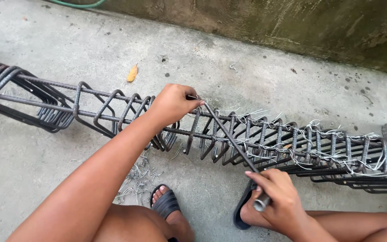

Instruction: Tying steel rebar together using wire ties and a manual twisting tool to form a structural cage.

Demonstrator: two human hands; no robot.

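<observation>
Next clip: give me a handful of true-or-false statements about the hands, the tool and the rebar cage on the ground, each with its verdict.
1. The right hand grips the handle end of a long thin metal tool. True.
2. The left hand rests flat on the concrete floor. False: it is up on the rebar cage, at the tip of the tool.
3. Pale tie wire shows on the cage part at picture right. True.
4. The cage stands upright against the wall. False: it lies lengthwise on the floor.
5. A heap of short wire pieces lies near the sandal. True.
6. A dry leaf sits on top of the cage. False: it lies on the floor beyond it.
</observation>
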